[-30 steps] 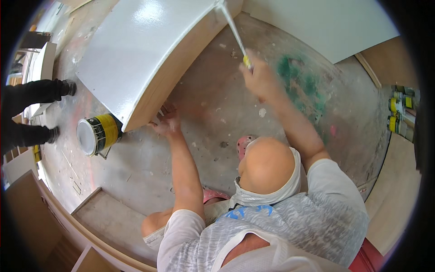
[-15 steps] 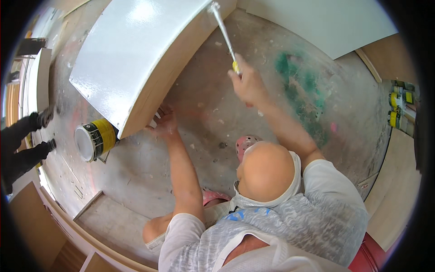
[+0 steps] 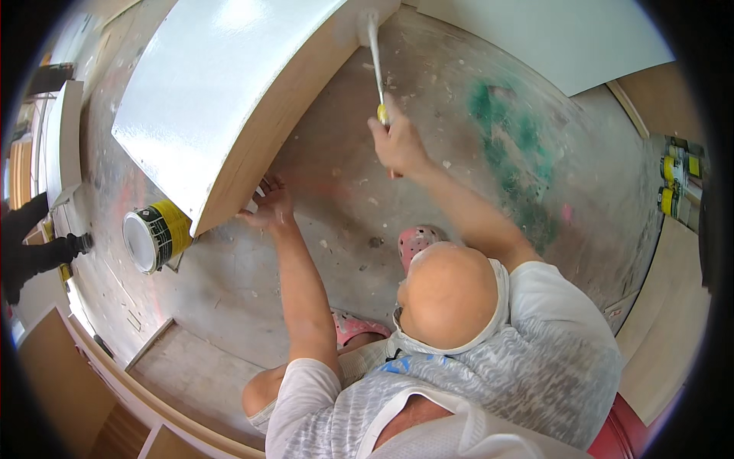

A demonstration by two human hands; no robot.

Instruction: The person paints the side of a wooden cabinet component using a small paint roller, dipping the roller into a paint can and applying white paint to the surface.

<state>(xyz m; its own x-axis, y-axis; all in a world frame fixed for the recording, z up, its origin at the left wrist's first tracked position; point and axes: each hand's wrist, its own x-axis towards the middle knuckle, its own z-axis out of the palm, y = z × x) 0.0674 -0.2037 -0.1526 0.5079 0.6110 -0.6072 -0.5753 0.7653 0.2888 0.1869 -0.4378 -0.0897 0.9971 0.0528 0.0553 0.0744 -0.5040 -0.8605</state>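
Note:
My right hand [image 3: 401, 145] is closed round the yellow-and-red grip of a small paint roller [image 3: 377, 73] with a long whitish handle. Its blurred head meets the bare wood side near the far end of a large box-like piece [image 3: 260, 145]. A wet white patch shows there, and the top face is glossy white. My left hand [image 3: 269, 205] is by the lower edge of that side, palm up with fingers apart; whether it bears any weight I cannot tell. Beside the near corner of the piece is a yellow-and-black paint bucket [image 3: 153, 237] with a pale lid.
A white panel [image 3: 550, 38] is at the back right. Several yellow-and-black cans [image 3: 669, 180] stand at the right edge, above pale boards [image 3: 664, 314]. A person's dark-clothed legs [image 3: 34, 245] show at left. Open wooden cabinets [image 3: 61, 375] fill the lower left. Green paint [image 3: 512, 141] stains the floor.
My right hand and the roller have moved slightly left and nearer, the head now on the wood side instead of its top edge. My left hand has shifted slightly left. The other person's legs have moved.

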